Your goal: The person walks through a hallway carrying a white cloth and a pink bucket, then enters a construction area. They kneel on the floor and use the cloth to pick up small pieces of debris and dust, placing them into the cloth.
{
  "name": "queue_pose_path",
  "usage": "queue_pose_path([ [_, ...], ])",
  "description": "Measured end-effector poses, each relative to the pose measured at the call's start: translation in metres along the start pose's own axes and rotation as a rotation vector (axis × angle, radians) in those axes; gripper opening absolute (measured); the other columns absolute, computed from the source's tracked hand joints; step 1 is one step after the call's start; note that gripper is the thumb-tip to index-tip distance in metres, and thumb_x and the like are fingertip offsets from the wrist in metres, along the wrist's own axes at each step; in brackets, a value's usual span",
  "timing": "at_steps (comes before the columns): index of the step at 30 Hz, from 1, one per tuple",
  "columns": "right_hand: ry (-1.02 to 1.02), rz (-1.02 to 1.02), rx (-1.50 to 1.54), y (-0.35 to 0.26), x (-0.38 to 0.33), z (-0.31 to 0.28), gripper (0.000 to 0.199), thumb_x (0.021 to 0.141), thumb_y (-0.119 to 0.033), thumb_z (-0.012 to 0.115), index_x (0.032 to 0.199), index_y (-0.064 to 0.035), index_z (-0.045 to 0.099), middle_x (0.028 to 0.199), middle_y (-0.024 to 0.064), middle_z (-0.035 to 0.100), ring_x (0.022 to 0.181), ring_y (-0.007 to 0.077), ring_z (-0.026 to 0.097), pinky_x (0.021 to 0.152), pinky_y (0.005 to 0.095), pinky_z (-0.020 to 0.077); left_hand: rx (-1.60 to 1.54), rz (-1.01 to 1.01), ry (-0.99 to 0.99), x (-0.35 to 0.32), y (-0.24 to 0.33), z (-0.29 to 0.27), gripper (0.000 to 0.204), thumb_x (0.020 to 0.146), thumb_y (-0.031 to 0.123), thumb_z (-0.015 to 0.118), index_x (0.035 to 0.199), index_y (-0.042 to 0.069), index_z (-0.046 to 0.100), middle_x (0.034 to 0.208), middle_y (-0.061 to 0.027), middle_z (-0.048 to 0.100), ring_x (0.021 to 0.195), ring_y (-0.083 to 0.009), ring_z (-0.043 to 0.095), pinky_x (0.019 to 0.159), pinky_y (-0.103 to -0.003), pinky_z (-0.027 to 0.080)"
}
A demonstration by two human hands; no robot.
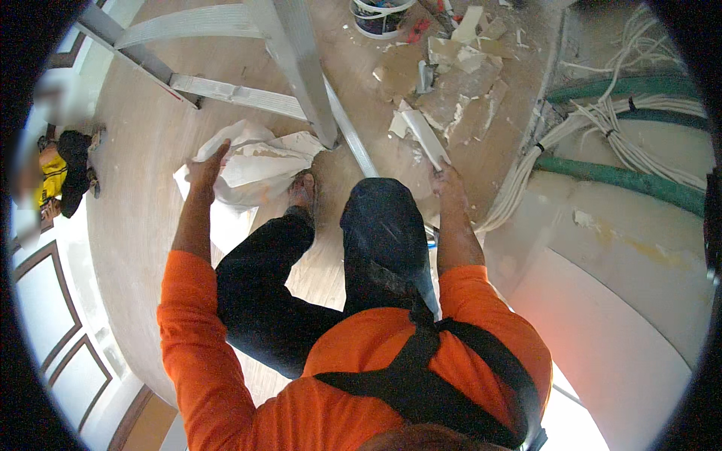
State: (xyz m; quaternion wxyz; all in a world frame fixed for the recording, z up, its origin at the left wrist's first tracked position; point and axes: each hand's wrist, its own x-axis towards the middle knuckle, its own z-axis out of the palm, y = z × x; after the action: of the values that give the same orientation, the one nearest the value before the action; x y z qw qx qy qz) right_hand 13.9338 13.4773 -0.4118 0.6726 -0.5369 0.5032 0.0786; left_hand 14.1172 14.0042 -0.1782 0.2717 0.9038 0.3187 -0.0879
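My left hand [204, 171] is closed on the edge of a white plastic bag [244, 192], which has pale broken pieces [274, 159] showing at its mouth. The bag rests on the floor beside my bare foot [302, 189]. Over on the right, my right hand [449, 185] grips the near end of a long white strip [425, 139], seemingly a scrap of plasterboard. The strip's far end lies at the edge of a scattered heap of broken pale scraps [470, 79] on the floor.
An aluminium ladder [297, 68] stands just beyond the bag. A bucket [380, 19] sits at the far side. White cables [519, 177] and green conduits [617, 179] run along the right. A person in yellow and black [64, 177] is at far left.
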Motion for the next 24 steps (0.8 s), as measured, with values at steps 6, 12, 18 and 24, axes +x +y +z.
queue_pose_path([
  [6, 0.073, -0.075, 0.130, -0.031, -0.051, -0.030, 0.045, 0.094, -0.018, 0.067, 0.132, -0.0001, 0.052, 0.127, 0.0137, 0.058, 0.112, 0.0258, 0.059, 0.088, 0.0386, 0.0557, -0.506, -0.057, -0.301, 0.028, -0.044, 0.001, 0.069, 0.087, 0.037, 0.070, 0.134, -0.008, 0.046, 0.108, -0.0197, 0.066, 0.089, -0.0301, 0.066, 0.075, -0.044, 0.055],
  [12, -0.203, -0.551, 0.088, -0.100, -0.171, -0.014, 0.042, 0.092, -0.027, 0.070, 0.124, -0.0017, 0.061, 0.114, 0.0071, 0.066, 0.101, 0.0214, 0.061, 0.090, 0.0356, 0.0491, -0.284, 0.035, -0.264, 0.001, -0.032, -0.029, 0.062, 0.091, 0.051, 0.063, 0.113, -0.007, 0.066, 0.101, -0.0198, 0.068, 0.084, -0.0267, 0.064, 0.077, -0.039, 0.051],
  [18, -0.494, -0.723, -0.516, -0.116, -0.225, 0.121, 0.030, 0.092, -0.015, 0.067, 0.118, -0.0006, 0.066, 0.108, 0.0164, 0.070, 0.097, 0.0205, 0.067, 0.087, 0.0339, 0.0517, -0.387, -0.081, -0.351, -0.022, -0.045, -0.055, 0.069, 0.096, 0.059, 0.052, 0.122, -0.004, 0.062, 0.109, -0.0176, 0.065, 0.096, -0.0272, 0.061, 0.085, -0.040, 0.049],
  [24, -0.717, -0.946, -0.712, -0.072, -0.241, 0.290, 0.029, 0.087, -0.014, 0.064, 0.114, -0.0037, 0.068, 0.104, 0.0228, 0.069, 0.098, 0.0384, 0.066, 0.085, 0.0440, 0.0525, -0.652, -0.022, -0.377, -0.024, -0.059, -0.049, 0.063, 0.098, 0.050, 0.053, 0.132, -0.003, 0.054, 0.121, -0.0155, 0.061, 0.105, -0.0254, 0.059, 0.091, -0.037, 0.048],
])
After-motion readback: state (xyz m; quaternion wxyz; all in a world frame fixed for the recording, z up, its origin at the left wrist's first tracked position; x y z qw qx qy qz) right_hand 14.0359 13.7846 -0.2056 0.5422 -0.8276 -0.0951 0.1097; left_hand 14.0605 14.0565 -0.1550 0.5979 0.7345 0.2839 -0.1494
